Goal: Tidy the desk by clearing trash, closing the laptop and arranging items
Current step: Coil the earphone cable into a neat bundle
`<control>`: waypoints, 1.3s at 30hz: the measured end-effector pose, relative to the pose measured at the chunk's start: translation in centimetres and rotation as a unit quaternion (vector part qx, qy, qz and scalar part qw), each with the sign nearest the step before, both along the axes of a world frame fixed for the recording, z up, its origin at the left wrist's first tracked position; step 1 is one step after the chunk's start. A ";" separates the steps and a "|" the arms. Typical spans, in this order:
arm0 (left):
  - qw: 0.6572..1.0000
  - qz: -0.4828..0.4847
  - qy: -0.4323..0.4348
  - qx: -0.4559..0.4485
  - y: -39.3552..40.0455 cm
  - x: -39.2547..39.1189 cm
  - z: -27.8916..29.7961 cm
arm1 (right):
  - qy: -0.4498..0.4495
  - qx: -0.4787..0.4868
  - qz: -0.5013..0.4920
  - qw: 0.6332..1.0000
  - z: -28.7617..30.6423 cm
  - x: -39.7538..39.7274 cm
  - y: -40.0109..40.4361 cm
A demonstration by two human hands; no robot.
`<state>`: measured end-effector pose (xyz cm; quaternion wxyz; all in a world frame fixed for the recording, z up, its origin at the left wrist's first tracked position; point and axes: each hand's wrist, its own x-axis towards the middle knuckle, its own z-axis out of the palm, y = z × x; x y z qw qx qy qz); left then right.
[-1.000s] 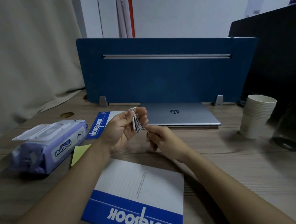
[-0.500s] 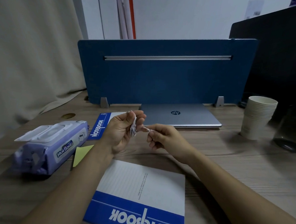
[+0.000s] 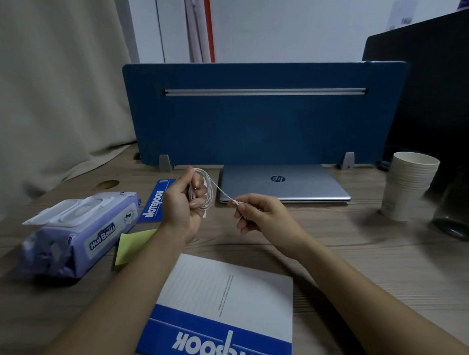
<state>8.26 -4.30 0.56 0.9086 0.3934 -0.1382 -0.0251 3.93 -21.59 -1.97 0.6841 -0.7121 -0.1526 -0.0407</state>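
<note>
My left hand [image 3: 183,201] grips a coil of thin white cable [image 3: 208,186] above the wooden desk [image 3: 359,267]. My right hand [image 3: 261,212] pinches the cable's free end, which is stretched taut a short way to the right of the coil. Behind the hands lies a silver laptop [image 3: 282,184] with its lid closed, against a blue divider panel [image 3: 259,118]. A blue-and-white notebook [image 3: 225,314] lies in front of me. A second notebook [image 3: 155,202] shows partly behind my left hand.
A purple wet-wipes pack [image 3: 79,231] lies at the left with a yellow sticky note [image 3: 130,245] beside it. A stack of paper cups [image 3: 408,185] and a dark glass jar [image 3: 462,207] stand at the right. A curtain hangs at the left.
My right hand has drawn the cable's end out to the right, away from the coil. My left hand has turned a little around the coil.
</note>
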 end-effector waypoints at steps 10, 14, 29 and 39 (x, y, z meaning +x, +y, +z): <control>0.998 -0.016 0.059 -0.031 -0.7 0.3 -0.2 | 0.003 -0.044 -0.033 0.999 -0.1 -0.1 0.0; 0.998 0.008 0.059 0.006 -0.8 0.2 -0.4 | -0.004 -0.056 -0.031 0.998 -0.1 -0.1 0.1; 0.996 0.016 0.022 0.081 -1.2 0.4 -1.3 | -0.194 -0.292 -0.147 0.925 -0.3 0.1 0.2; 0.957 -0.015 -0.044 0.287 -1.4 0.3 -2.0 | -0.250 -0.274 -0.193 0.908 0.2 -0.1 -0.2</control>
